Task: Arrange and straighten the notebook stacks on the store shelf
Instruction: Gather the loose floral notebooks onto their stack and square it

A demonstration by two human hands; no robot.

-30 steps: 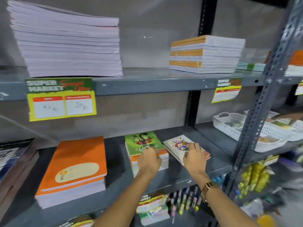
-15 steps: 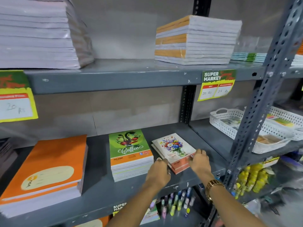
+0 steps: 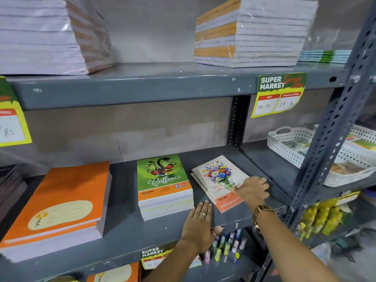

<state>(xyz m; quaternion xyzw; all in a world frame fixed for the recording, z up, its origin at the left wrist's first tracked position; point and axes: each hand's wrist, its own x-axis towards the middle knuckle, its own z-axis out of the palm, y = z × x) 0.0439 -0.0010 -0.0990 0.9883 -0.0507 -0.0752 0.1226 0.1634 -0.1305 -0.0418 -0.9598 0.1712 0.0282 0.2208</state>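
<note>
Our left hand [image 3: 200,224] lies flat, palm down and fingers together, on the shelf board [image 3: 126,228] near its front edge. Our right hand [image 3: 252,190], arm outstretched, rests farther back on that board, fingers loosely curled.

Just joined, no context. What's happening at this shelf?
A person is tidying notebook piles on the middle shelf. The right hand rests on the floral notebooks, which sit skewed and fanned out. The left hand lies flat and open on bare shelf, just in front of the squared-up Coffee notebooks. The orange notebooks further left are untouched.
</note>
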